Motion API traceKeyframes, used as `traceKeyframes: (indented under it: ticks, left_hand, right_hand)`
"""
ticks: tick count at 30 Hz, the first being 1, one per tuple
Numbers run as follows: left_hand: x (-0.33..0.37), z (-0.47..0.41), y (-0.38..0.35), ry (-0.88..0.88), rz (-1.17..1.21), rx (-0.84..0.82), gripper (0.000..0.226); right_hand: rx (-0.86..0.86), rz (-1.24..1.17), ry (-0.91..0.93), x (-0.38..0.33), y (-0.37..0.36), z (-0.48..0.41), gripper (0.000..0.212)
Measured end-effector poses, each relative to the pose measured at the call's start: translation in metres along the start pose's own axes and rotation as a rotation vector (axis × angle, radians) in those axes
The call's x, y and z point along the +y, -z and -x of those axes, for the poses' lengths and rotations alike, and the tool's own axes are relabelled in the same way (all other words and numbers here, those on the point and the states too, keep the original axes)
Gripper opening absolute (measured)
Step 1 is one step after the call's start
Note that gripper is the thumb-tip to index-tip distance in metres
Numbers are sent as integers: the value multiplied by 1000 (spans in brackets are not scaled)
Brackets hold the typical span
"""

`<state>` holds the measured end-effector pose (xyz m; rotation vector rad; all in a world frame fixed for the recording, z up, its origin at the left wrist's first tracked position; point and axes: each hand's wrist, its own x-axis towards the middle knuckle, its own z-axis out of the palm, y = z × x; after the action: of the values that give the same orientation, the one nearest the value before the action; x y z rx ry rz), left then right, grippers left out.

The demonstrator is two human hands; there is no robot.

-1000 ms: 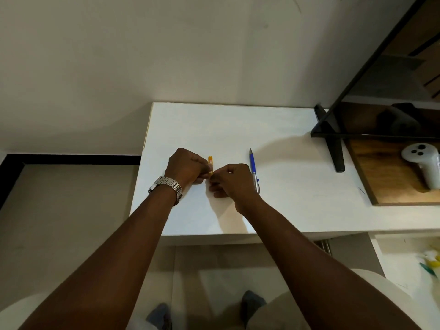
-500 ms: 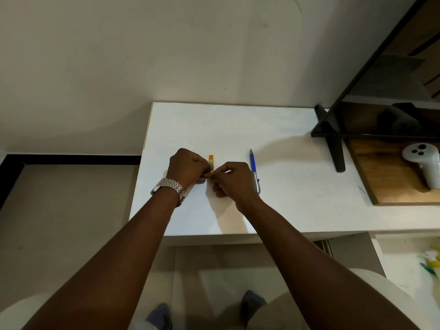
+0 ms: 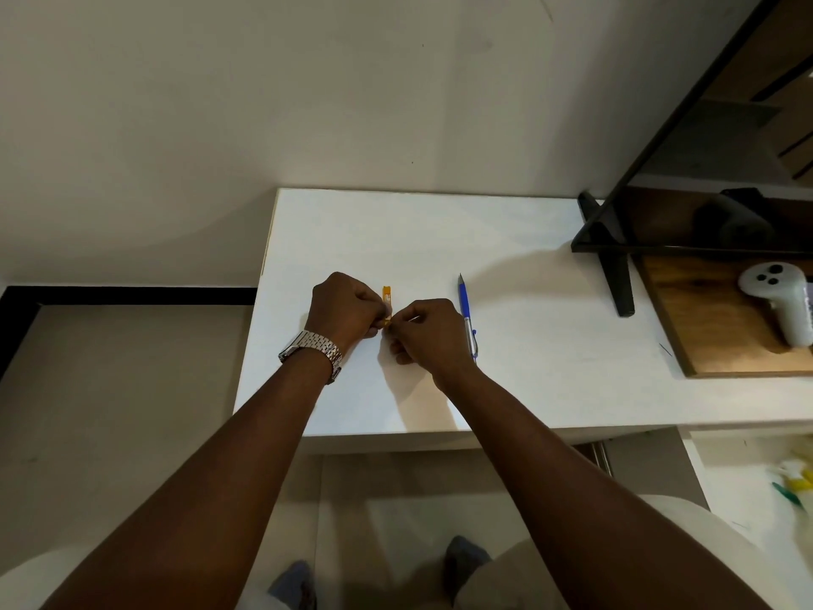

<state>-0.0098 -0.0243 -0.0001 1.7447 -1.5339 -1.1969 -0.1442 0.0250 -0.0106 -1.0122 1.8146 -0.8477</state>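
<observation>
Both my hands meet over the middle of the white table (image 3: 440, 239). My left hand (image 3: 345, 308), with a metal watch on the wrist, holds a small orange case (image 3: 386, 297) whose far end sticks out past the knuckles. My right hand (image 3: 424, 334) pinches a thin piece at the case's near end, where the fingertips of both hands touch. That piece is mostly hidden by the fingers. A blue and silver pen (image 3: 466, 317) lies on the table just right of my right hand, tip pointing away.
A black-framed monitor on a black stand (image 3: 616, 275) rises at the right. A wooden board (image 3: 704, 328) beside it carries a white controller (image 3: 781, 301). The table's left edge drops to the floor. My knees and feet show below the front edge.
Both hands stay at the same spot with the orange case between them. My right fingers have shifted slightly at the case's near end.
</observation>
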Motion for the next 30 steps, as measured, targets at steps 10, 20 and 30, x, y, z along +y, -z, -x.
traceKeyframes:
  ticks: [10,20,30]
  left_hand:
    - [6,3,2,-41,-28,0,8]
    - [40,7,1,-150,40,14,11]
    - [42,13,-14,-244,-138,-76,16]
  right_hand:
    - [-34,70,70,-10,14,2,11]
    - [141,799,104,-9,78,-8,28]
    - [127,736,9,-4,76,-10,23]
